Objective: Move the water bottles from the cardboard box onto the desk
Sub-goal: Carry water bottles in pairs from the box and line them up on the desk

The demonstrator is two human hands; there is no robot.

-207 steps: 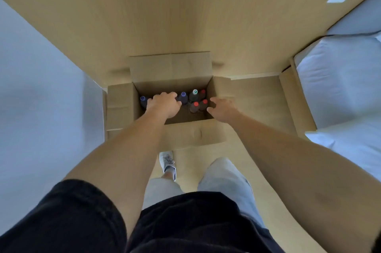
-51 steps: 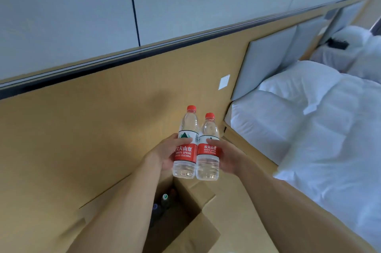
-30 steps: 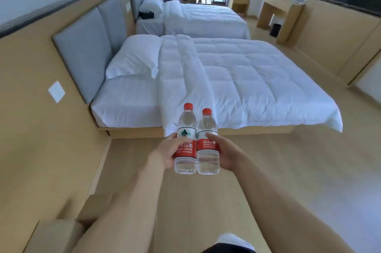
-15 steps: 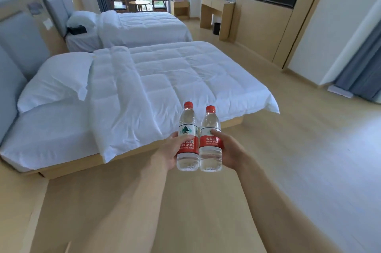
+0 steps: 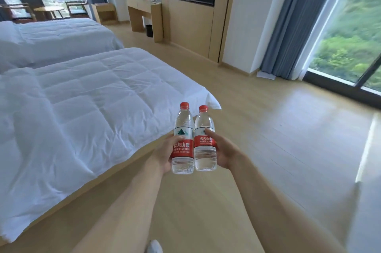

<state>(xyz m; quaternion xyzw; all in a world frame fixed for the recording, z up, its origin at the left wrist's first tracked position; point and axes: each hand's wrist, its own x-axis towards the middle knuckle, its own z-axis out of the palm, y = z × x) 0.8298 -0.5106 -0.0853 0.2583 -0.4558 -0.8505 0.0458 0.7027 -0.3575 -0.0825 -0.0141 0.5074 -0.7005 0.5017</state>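
Observation:
Two clear water bottles with red caps and red labels are held upright side by side in front of me, touching each other. My left hand [image 5: 164, 154] grips the left water bottle [image 5: 183, 129] around its label. My right hand [image 5: 225, 152] grips the right water bottle [image 5: 204, 127], thumb across the label. A wooden desk [image 5: 144, 8] with glassware on top stands far off against the back wall. The cardboard box is out of view.
A white bed [image 5: 72, 104] fills the left side, with a second bed [image 5: 51, 36] behind it. Wooden floor [image 5: 268, 129] stretches ahead to the desk. A TV panel [image 5: 191, 5] is on the wall, curtains and a large window [image 5: 346, 42] on the right.
I lifted two bottles out of the box and turned right, away from the headboard wall. The view now faces the room's far side, with the window at right; both hands hold the bottles as before.

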